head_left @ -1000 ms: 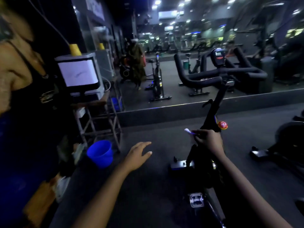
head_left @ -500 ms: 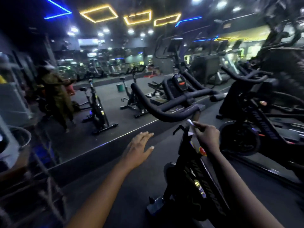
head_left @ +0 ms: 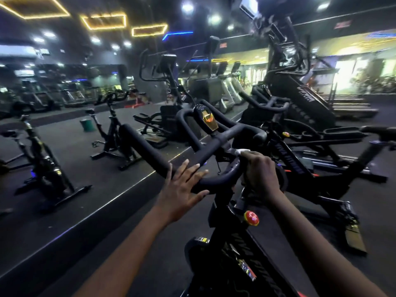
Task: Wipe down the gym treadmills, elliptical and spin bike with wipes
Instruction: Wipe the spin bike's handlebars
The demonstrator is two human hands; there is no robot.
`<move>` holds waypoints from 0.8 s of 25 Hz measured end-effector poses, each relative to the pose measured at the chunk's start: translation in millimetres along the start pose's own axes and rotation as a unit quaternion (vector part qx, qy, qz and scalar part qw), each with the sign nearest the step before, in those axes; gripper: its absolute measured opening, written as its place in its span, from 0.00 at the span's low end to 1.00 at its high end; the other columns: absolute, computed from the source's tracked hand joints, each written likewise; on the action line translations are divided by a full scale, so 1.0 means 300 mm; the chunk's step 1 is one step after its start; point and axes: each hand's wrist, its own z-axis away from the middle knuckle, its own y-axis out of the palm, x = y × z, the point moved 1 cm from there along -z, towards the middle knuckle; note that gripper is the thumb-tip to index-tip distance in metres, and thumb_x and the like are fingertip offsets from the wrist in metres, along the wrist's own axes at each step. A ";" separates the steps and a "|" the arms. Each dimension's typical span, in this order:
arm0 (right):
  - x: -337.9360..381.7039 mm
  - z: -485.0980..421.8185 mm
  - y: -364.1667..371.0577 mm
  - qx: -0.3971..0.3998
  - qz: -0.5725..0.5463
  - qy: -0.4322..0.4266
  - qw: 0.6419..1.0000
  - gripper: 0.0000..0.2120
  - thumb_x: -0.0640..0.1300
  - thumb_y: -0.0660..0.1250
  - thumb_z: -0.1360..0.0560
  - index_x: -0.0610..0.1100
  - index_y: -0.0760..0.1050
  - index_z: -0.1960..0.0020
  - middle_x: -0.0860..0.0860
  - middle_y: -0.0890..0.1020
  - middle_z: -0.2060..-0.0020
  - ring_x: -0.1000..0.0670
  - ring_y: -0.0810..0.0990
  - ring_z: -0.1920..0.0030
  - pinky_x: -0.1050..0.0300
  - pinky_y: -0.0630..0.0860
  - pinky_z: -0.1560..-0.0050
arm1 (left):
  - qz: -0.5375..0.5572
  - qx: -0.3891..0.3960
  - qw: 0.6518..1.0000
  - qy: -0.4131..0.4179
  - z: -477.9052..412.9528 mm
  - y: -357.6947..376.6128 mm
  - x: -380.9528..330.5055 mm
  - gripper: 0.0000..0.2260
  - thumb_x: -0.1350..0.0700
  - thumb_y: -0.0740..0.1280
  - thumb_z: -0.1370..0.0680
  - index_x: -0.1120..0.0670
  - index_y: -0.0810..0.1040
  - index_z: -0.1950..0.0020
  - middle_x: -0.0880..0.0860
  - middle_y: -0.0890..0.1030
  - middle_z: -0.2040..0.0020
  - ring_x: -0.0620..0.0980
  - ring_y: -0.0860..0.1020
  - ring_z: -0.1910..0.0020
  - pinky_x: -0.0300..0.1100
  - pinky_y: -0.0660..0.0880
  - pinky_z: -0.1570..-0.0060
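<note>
A black spin bike [head_left: 231,254] stands right in front of me, its looped handlebar [head_left: 150,151] reaching forward around a small console [head_left: 206,116]. My left hand [head_left: 184,189] lies flat with straight fingers on the near curve of the handlebar. My right hand [head_left: 259,174] grips a white wipe [head_left: 241,151], which pokes out above the knuckles, and holds it against the right side of the bar. A red knob [head_left: 251,218] sits on the frame below. An elliptical [head_left: 169,88] and treadmills [head_left: 227,88] stand further back.
A wall mirror on the left reflects other spin bikes [head_left: 40,159] and a green bin [head_left: 86,124]. A second spin bike [head_left: 310,159] stands close on the right, a stair machine [head_left: 300,86] behind it. Dark rubber floor [head_left: 375,221] lies on the right.
My view has swung right and up, from the stand and blue bucket to the handlebars. My left hand came down from mid-air onto the bar; my right hand rose with the wipe to the handlebar.
</note>
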 end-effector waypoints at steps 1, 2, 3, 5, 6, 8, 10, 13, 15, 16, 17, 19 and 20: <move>0.013 0.023 0.012 -0.013 0.014 -0.006 1.000 0.20 0.32 0.69 0.33 0.45 0.80 0.44 0.47 0.83 0.49 0.47 0.81 0.51 0.64 0.71 0.52 | 0.018 -0.045 0.999 0.017 0.005 0.022 0.012 0.35 0.29 0.39 0.25 0.44 0.66 0.27 0.49 0.65 0.26 0.50 0.53 0.23 0.55 0.38 0.27; 0.031 0.050 0.025 -0.019 0.032 -0.008 0.999 0.20 0.33 0.69 0.34 0.45 0.80 0.44 0.47 0.83 0.50 0.46 0.81 0.52 0.61 0.73 0.52 | 0.030 -0.078 0.996 0.024 0.010 0.038 0.019 0.30 0.31 0.43 0.23 0.44 0.67 0.30 0.49 0.68 0.28 0.50 0.56 0.25 0.55 0.41 0.27; 0.061 0.084 0.040 -0.014 0.052 -0.008 0.999 0.19 0.34 0.71 0.35 0.45 0.79 0.45 0.48 0.82 0.51 0.46 0.80 0.53 0.59 0.73 0.53 | 0.034 -0.100 0.994 0.029 0.011 0.056 0.026 0.27 0.33 0.45 0.21 0.44 0.68 0.31 0.50 0.70 0.29 0.51 0.58 0.26 0.56 0.44 0.28; 0.131 0.156 0.071 -0.008 0.090 -0.010 0.996 0.21 0.37 0.74 0.38 0.44 0.79 0.46 0.49 0.82 0.52 0.47 0.78 0.57 0.60 0.70 0.56 | 0.043 -0.121 0.991 0.034 0.006 0.075 0.030 0.24 0.34 0.47 0.21 0.44 0.67 0.32 0.49 0.70 0.30 0.50 0.61 0.27 0.58 0.48 0.29; 0.165 0.186 0.073 -0.008 0.100 -0.023 0.995 0.22 0.38 0.76 0.39 0.43 0.79 0.46 0.50 0.82 0.52 0.47 0.78 0.58 0.61 0.69 0.56 | 0.048 -0.131 0.990 0.037 0.005 0.080 0.030 0.24 0.34 0.47 0.21 0.44 0.68 0.32 0.49 0.71 0.30 0.50 0.62 0.28 0.58 0.49 0.29; 0.211 0.198 0.039 -0.004 0.078 -0.062 0.995 0.21 0.40 0.76 0.39 0.43 0.80 0.46 0.50 0.83 0.52 0.49 0.80 0.58 0.62 0.71 0.55 | 0.051 -0.149 0.987 0.041 0.005 0.081 0.027 0.24 0.35 0.47 0.20 0.45 0.69 0.33 0.48 0.71 0.31 0.50 0.63 0.29 0.57 0.48 0.29; 0.201 0.137 -0.008 0.001 0.021 -0.060 0.998 0.14 0.45 0.67 0.34 0.46 0.80 0.49 0.51 0.83 0.52 0.52 0.80 0.55 0.61 0.74 0.54 | 0.062 -0.157 0.985 0.046 0.005 0.085 0.030 0.23 0.35 0.47 0.20 0.45 0.69 0.34 0.48 0.72 0.32 0.50 0.64 0.29 0.56 0.47 0.29; 0.087 -0.019 -0.030 0.008 0.079 -0.002 0.997 0.13 0.43 0.62 0.28 0.42 0.81 0.48 0.47 0.83 0.51 0.48 0.81 0.51 0.60 0.74 0.50 | 0.075 -0.159 0.983 0.049 0.003 0.085 0.025 0.24 0.36 0.47 0.20 0.47 0.72 0.35 0.48 0.73 0.32 0.50 0.64 0.29 0.56 0.46 0.28; 0.039 -0.075 0.005 0.107 0.156 -0.003 0.982 0.14 0.42 0.61 0.27 0.42 0.81 0.47 0.46 0.82 0.49 0.44 0.80 0.48 0.54 0.77 0.49 | 0.072 -0.163 0.983 0.050 0.002 0.085 0.022 0.24 0.36 0.48 0.20 0.47 0.73 0.35 0.48 0.72 0.32 0.51 0.64 0.29 0.57 0.46 0.28; 0.037 -0.079 0.019 0.140 0.191 -0.019 0.971 0.16 0.44 0.57 0.27 0.42 0.82 0.48 0.45 0.82 0.49 0.44 0.80 0.49 0.51 0.77 0.51 | 0.072 -0.165 0.982 0.052 0.002 0.087 0.021 0.24 0.36 0.49 0.21 0.48 0.73 0.35 0.48 0.72 0.32 0.51 0.65 0.29 0.57 0.45 0.28; 0.046 -0.071 0.029 0.155 0.218 -0.032 0.963 0.20 0.47 0.53 0.28 0.41 0.82 0.50 0.45 0.82 0.51 0.43 0.79 0.51 0.50 0.77 0.52 | 0.075 -0.167 0.982 0.055 0.002 0.089 0.023 0.24 0.37 0.51 0.21 0.48 0.74 0.36 0.48 0.72 0.32 0.51 0.65 0.30 0.57 0.45 0.28; 0.092 -0.031 0.036 0.131 0.251 -0.074 0.956 0.22 0.48 0.50 0.30 0.41 0.81 0.56 0.46 0.82 0.56 0.44 0.80 0.55 0.55 0.78 0.58 | 0.079 -0.171 0.980 0.060 -0.001 0.090 0.025 0.23 0.38 0.55 0.23 0.49 0.76 0.36 0.49 0.73 0.33 0.52 0.66 0.30 0.58 0.47 0.28; 0.130 0.001 0.039 0.116 0.263 -0.101 0.952 0.20 0.46 0.51 0.31 0.41 0.80 0.59 0.47 0.82 0.59 0.45 0.80 0.58 0.58 0.77 0.62 | 0.079 -0.174 0.980 0.061 -0.002 0.092 0.025 0.22 0.39 0.55 0.23 0.49 0.76 0.37 0.49 0.74 0.33 0.52 0.66 0.31 0.58 0.47 0.28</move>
